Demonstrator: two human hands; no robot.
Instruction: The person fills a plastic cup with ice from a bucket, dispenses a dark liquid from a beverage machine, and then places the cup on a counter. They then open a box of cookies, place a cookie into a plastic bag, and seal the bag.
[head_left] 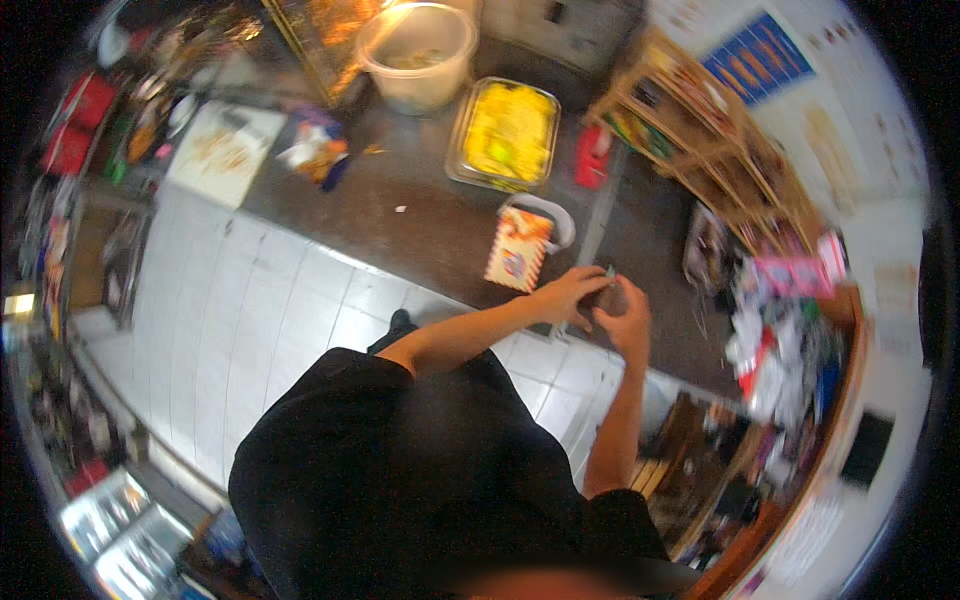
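Over the front edge of the dark counter, my left hand and my right hand meet with fingers curled. Between them is a small brownish thing, blurred and mostly hidden by the fingers; a speck of green shows at its top. Just left of my hands, a flat orange-and-white paper packet with a striped border lies on the counter. It overlaps a white round-rimmed container. Farther back, a clear plastic tray holds chopped yellow food.
A large translucent bucket stands at the back. To the left are a crumpled colourful packet and a white cutting board with crumbs and a knife. A red item, a wooden rack and plastic bags sit to the right.
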